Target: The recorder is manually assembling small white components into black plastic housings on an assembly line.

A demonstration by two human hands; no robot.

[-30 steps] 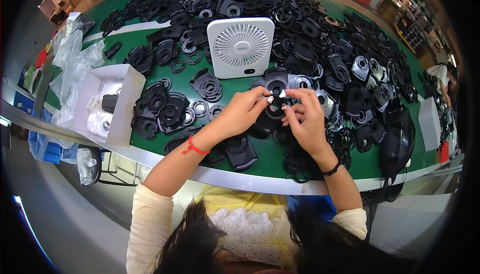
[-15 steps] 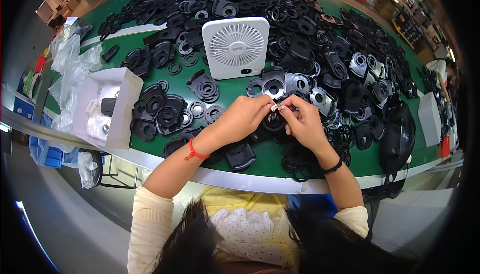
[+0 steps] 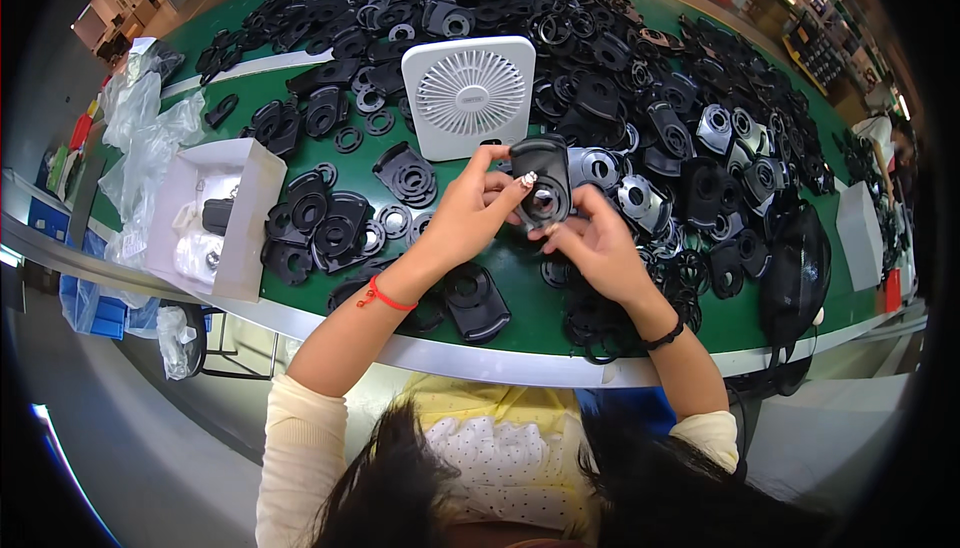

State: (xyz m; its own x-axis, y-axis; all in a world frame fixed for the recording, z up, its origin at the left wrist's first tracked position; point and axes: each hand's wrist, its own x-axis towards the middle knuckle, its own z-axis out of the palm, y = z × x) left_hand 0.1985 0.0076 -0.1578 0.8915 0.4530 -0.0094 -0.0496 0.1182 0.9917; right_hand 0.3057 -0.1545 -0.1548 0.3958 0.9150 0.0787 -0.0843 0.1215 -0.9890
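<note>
Both my hands hold one black plastic part with a round hole (image 3: 543,180), lifted above the green table (image 3: 520,293). My left hand (image 3: 468,216) grips its left side with thumb and fingers. On the lower right side my right hand (image 3: 595,244) pinches it, fingertips at the hole. A red string circles my left wrist and a black band my right wrist. Below my hands lies another black part (image 3: 476,300) flat on the table.
A small white square fan (image 3: 469,96) stands just behind my hands. Several black plastic parts and rings cover the table's far and right sides. An open white box (image 3: 215,216) sits at the left, clear plastic bags (image 3: 145,143) beyond it. A black bag (image 3: 795,273) rests at right.
The black part has been raised and turned upright between my hands; earlier my fingertips worked on a small piece lower over the table. Both hands shifted slightly toward the fan.
</note>
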